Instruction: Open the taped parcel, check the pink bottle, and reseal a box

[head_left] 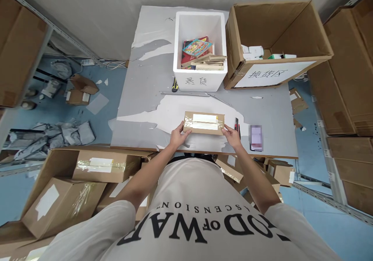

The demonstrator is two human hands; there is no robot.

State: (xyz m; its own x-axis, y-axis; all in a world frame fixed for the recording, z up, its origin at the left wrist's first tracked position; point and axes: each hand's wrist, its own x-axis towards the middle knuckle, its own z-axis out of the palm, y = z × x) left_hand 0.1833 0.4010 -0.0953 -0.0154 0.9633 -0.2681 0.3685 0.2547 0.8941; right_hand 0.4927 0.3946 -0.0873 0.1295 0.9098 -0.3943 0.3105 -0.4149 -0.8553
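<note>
Gripping taped carton (pixel 204 123) by ends, hands (pixel 178 135) (pixel 232 136) half-curled.

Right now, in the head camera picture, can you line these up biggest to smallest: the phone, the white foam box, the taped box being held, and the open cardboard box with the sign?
1. Open cardboard box
2. White foam box
3. Taped box
4. Phone

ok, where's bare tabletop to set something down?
Widest: left side of the tabletop, left of the foam bin and taped package. Smaller: right of the phone, up to the tabletop's right edge. Crowded: between package and phone, where a red-black cutter lies.
</note>
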